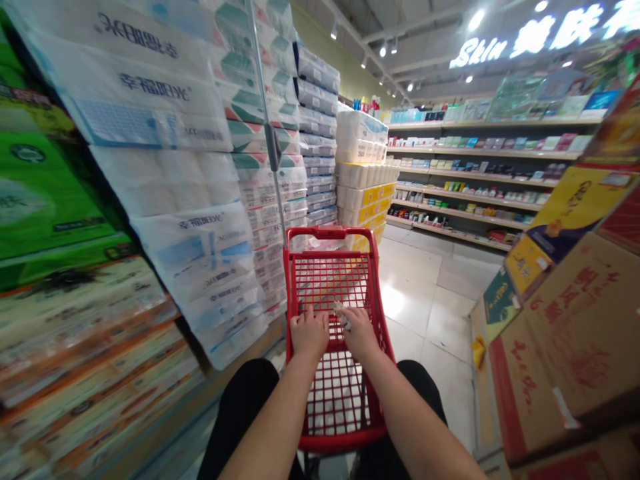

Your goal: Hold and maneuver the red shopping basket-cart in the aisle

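A red plastic-mesh shopping cart (330,443) stands directly in front of me, its raised frame leaning away. My left hand (309,333) is closed over a red crossbar of the cart, fingers curled forward. Close beside it, my right hand (359,333) is also closed at the bar. A small crumpled whitish thing (341,311) shows between its thumb and fingers; its kind is too small to make out. Nothing lies on the visible red mesh between my arms.
Stacked packs of toilet paper (200,233) line the left side, with green packs (45,193) nearer me. Cardboard cartons (575,340) stand close on the right. A pale tiled floor (425,313) leads to shelves (465,150) of small boxes and bottles. A metal pole (260,73) rises ahead.
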The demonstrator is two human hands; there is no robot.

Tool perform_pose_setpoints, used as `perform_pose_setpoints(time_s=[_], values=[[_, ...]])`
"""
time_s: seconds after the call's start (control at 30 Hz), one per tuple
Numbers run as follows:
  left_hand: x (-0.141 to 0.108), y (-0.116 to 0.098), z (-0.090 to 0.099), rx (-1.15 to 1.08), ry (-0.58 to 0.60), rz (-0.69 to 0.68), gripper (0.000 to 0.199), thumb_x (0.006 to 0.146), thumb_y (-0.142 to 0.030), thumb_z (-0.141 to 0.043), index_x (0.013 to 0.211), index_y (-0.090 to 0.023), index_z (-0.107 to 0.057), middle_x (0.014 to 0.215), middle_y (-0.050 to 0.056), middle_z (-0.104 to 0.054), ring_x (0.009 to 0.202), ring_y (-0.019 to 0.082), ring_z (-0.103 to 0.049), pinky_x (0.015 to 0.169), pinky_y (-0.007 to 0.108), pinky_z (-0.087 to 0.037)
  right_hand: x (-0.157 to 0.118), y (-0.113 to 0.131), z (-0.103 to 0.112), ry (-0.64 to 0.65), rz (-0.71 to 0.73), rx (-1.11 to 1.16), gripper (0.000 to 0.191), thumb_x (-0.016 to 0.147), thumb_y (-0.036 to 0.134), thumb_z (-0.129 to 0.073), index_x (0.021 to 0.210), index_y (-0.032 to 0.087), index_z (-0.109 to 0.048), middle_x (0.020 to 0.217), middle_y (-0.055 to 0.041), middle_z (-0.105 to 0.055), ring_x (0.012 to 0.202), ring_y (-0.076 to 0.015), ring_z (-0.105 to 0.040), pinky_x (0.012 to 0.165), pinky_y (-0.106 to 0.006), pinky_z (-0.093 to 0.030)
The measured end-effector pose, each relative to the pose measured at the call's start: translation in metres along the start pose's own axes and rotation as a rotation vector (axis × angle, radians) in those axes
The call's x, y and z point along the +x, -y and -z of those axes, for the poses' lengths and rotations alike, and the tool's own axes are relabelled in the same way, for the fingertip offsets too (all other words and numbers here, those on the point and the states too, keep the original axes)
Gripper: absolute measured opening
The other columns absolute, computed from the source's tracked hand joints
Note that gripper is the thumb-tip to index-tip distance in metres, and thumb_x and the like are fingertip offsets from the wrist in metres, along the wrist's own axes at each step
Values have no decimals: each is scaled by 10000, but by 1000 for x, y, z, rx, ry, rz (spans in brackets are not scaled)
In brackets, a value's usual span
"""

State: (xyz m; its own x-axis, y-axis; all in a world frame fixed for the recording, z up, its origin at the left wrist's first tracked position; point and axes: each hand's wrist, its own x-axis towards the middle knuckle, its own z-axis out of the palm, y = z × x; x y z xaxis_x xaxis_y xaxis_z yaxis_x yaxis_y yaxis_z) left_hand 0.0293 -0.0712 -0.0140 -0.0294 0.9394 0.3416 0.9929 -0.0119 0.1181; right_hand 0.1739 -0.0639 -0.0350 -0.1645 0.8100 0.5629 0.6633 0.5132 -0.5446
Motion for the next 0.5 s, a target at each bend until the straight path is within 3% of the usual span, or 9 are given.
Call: perform_pose_setpoints(time_s=[0.1,0.23,0.37,0.5], values=[[1,2,0,-19,13,-6,408,961,-355,-284,1141,-252,-635,1327,102,-554,1031,247,-591,955,436,-308,1,-2,0,42,104,42,492,739,10,-505,1143,245,-658,1146,-50,-637,1089,-212,-520,966,-383,-456],[2,4,3,-7,68,-24,364,940,-296,-345,1187,-262,-610,1354,104,-524,1055,245,-579,956,430,-312,3,-5,-1,-74,24,-8,574,700,-27,-474,1187,232,-635,1213,-71,-604,1160,-234,-486,1011,-438,-429],[2,4,6,55,101,-18,363,938,-298,-355,1184,-285,-622,1380,104,-499,1066,247,-576,969,431,-301,4,-8,-2,63,89,56,619,645,-45,-466,1157,252,-650,1208,-47,-612,1146,-209,-512,1012,-405,-444],[0,2,9,74,81,-49,363,933,-304,-361,1144,-270,-655,1317,114,-541,1026,248,-589,975,442,-286,3,-9,-3,-89,13,-19,650,660,-43,-445,1232,220,-609,1286,-83,-566,1226,-229,-463,1050,-442,-411]])
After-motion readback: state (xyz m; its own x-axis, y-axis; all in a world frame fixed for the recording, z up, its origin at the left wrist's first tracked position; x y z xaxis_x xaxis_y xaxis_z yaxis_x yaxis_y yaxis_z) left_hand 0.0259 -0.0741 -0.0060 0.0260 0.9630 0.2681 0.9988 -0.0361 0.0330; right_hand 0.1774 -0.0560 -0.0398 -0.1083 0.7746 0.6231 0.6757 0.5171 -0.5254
